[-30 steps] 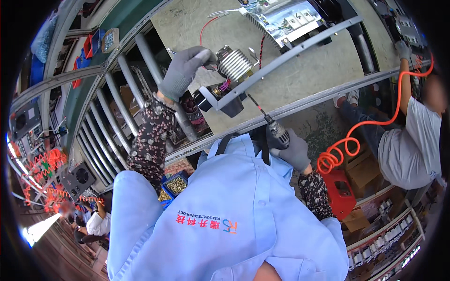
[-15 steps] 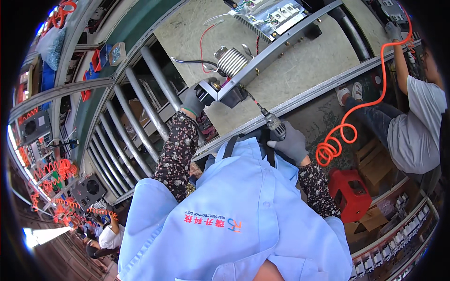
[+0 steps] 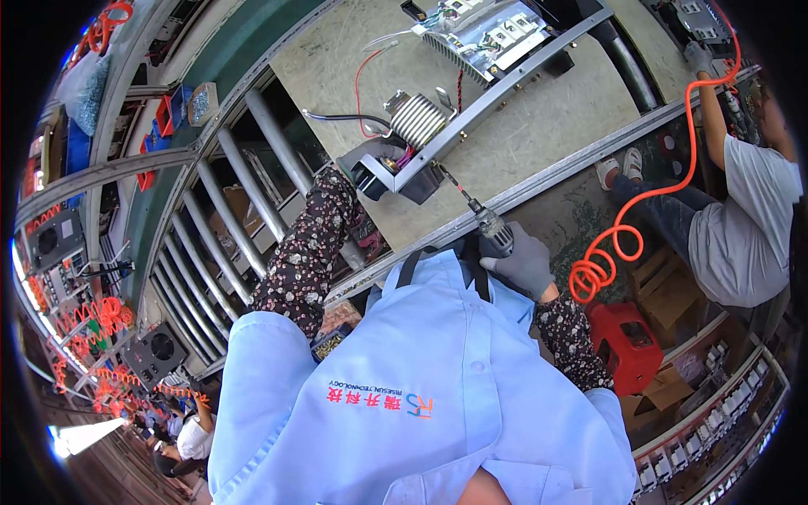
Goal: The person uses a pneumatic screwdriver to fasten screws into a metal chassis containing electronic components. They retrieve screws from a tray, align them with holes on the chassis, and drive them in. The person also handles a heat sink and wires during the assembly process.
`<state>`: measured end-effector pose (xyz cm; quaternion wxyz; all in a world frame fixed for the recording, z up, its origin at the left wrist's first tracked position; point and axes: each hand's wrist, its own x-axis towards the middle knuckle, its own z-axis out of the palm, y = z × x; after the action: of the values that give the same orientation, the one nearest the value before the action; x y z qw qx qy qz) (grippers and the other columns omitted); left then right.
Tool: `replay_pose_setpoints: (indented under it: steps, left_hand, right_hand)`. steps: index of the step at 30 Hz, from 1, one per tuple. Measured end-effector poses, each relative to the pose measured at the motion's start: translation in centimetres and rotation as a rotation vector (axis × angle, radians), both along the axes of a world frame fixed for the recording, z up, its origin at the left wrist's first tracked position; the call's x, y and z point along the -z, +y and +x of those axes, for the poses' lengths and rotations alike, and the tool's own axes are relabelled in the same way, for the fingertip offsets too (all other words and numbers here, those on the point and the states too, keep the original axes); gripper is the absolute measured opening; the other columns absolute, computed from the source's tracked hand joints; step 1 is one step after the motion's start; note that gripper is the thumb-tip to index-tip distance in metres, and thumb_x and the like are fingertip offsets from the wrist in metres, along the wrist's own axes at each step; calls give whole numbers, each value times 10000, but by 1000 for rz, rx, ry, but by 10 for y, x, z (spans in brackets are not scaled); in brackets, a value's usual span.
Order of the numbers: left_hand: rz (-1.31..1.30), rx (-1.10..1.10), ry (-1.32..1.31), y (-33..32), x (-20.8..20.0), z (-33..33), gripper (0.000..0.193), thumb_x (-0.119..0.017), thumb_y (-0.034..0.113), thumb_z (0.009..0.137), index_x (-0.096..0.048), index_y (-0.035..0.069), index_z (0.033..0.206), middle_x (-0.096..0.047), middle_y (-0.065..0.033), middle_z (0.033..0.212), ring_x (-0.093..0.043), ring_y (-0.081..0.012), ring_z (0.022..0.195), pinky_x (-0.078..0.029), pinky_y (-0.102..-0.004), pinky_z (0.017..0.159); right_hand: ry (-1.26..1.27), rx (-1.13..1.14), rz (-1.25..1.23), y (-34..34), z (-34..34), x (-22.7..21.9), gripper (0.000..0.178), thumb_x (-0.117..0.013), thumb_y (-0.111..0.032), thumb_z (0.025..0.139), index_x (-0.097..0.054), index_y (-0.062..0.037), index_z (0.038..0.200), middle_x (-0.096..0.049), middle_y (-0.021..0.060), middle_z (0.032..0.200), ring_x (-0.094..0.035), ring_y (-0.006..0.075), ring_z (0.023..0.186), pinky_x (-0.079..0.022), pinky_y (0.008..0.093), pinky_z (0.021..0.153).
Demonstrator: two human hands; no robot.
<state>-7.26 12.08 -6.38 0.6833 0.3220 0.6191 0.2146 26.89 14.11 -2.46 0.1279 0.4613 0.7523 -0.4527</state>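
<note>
My right hand (image 3: 523,259), in a grey glove, is closed round a power screwdriver (image 3: 491,225). Its long bit points up and left, the tip by a black block on the near side of a grey metal panel (image 3: 497,93). My left hand (image 3: 364,156), also gloved, lies at the panel's left end, behind a black part (image 3: 370,178); its fingers are mostly hidden there. Close to it are a silver coil (image 3: 418,121) and a black cable (image 3: 332,116). Further along the panel sits a finned heat sink (image 3: 484,42) with white modules and wires.
Metal rollers (image 3: 244,189) run along the left. An orange coiled hose (image 3: 619,231) hangs at the right, near a red plastic stool (image 3: 624,349). A co-worker (image 3: 749,202) is at the right. Beside my left forearm is a bin of small brass-coloured parts (image 3: 328,343).
My left hand has shifted from the near side of the panel's end to behind the black part. The panel's left end sits slightly lower. My right hand stays on the screwdriver.
</note>
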Motion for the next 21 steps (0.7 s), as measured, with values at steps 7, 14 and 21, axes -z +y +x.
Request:
replay_pose_setpoints:
  steps: [7,14,21]
  left_hand:
    - [-124,-36,-164,6,-14,-3,276,-547,66,782,-576,10,1051,-581,-22,930,-556,-84,787,-444,-200,693]
    - [-252,-194,-211,6,-20,5,217,-547,138,816,-596,-15,961,-611,-28,844,-563,-53,707,-459,-186,632]
    - [-83,-25,-110,4,-11,3,245,-535,156,803,-566,-5,985,-607,-57,872,-577,-103,749,-465,-233,690]
  right_hand:
    - [-132,-48,41,6,-12,-21,541,-695,-395,601,-480,-66,972,-603,134,750,-603,301,692,-457,401,617]
    - [476,275,-976,4,8,15,520,-684,-405,607,-480,-48,926,-553,104,673,-541,235,568,-457,368,593]
    - [-25,-56,-93,8,-9,-13,582,-715,-397,547,-481,-53,955,-587,190,766,-580,355,727,-457,405,635]
